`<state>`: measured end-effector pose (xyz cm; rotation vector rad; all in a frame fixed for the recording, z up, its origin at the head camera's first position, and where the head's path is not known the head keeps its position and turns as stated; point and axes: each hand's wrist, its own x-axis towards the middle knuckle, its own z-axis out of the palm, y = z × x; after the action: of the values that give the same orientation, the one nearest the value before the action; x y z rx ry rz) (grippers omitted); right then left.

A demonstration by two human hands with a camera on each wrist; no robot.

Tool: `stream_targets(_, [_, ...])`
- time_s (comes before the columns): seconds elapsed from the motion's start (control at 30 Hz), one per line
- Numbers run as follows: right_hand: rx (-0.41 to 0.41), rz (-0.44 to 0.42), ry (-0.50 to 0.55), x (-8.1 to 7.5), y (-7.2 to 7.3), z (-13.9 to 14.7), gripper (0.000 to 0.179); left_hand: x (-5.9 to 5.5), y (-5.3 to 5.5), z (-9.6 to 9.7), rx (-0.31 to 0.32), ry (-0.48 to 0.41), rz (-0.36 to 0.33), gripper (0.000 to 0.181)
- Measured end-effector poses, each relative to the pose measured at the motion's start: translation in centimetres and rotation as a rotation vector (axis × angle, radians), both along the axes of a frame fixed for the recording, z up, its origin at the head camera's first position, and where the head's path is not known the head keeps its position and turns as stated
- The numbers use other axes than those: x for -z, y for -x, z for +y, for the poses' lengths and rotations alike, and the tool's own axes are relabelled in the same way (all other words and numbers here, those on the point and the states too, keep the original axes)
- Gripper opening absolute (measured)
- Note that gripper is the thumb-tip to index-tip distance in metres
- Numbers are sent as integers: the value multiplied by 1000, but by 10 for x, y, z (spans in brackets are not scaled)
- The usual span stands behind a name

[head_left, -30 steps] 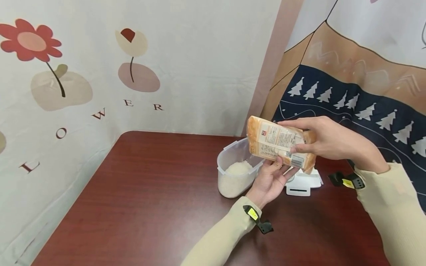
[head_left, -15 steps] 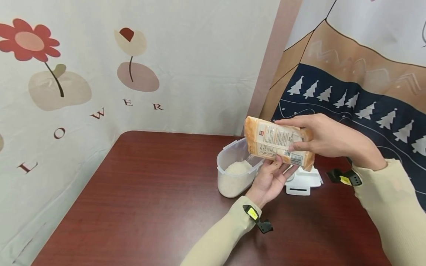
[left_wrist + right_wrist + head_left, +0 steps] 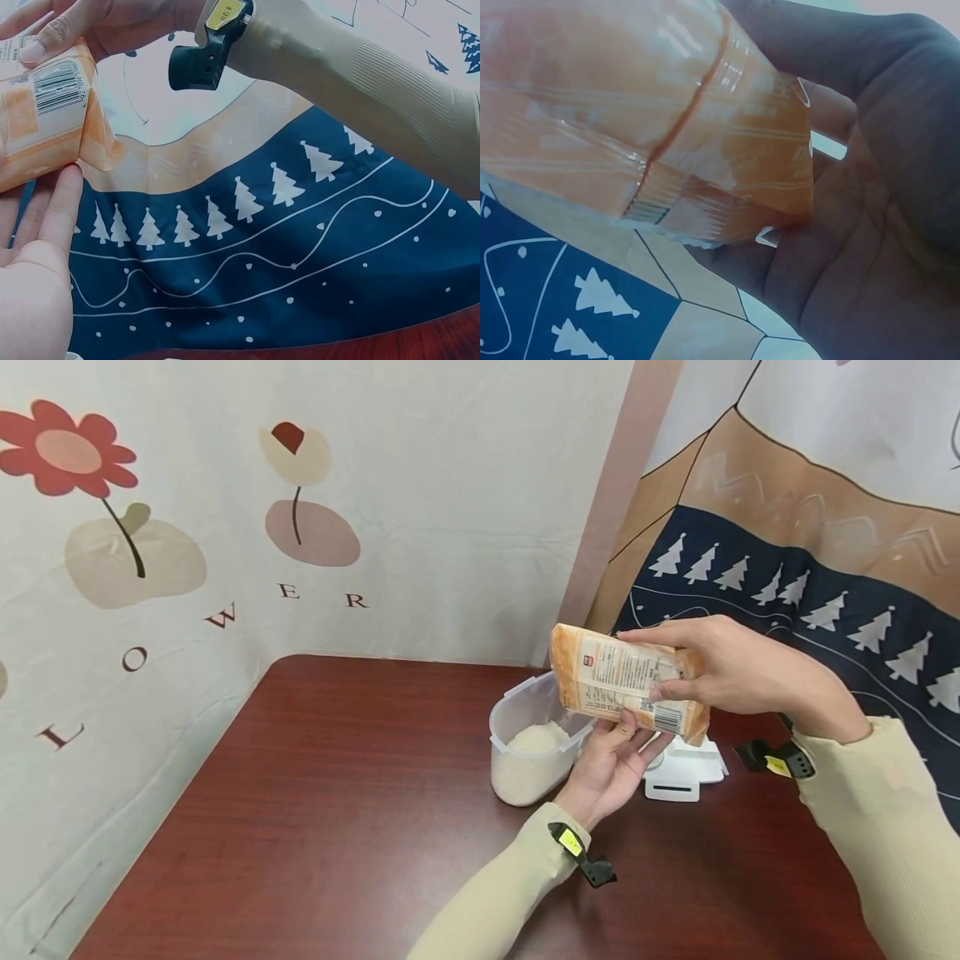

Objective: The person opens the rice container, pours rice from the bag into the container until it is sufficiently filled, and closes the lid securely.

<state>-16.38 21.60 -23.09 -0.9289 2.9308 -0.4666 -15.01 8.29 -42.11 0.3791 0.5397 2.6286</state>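
Tilted over a clear plastic tub [image 3: 525, 768], an orange-and-white printed bag of rice [image 3: 618, 672] has its left end above the rim. White rice [image 3: 538, 739] is heaped inside the tub. My right hand [image 3: 742, 672] grips the bag's right end from above, thumb across the printed face; the right wrist view shows this hand [image 3: 855, 217] around the crinkled plastic. From beneath, my left hand [image 3: 603, 772] holds the bag, thumb on the front and fingers under the lower edge. The bag's mouth and any falling grains are hard to make out.
A white plastic piece with a slotted flap [image 3: 682, 772], resembling a lid, lies right of the tub, partly covered by the bag and left hand. Both stand on a reddish-brown table [image 3: 337, 793], backed by a printed curtain [image 3: 450, 527].
The bag and right hand have shifted slightly left from the earliest frame, then stayed nearly still. The left hand and the tub have hardly moved.
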Motion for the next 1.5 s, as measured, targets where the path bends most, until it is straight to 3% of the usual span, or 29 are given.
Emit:
stream_targets(0.97, [-7, -4, -13, -2, 0, -2, 67, 0, -2, 0, 10, -5, -7, 52])
stream_targets(1.5, [-24, -4, -28, -4, 0, -2, 68, 1, -2, 0, 9, 1, 22, 53])
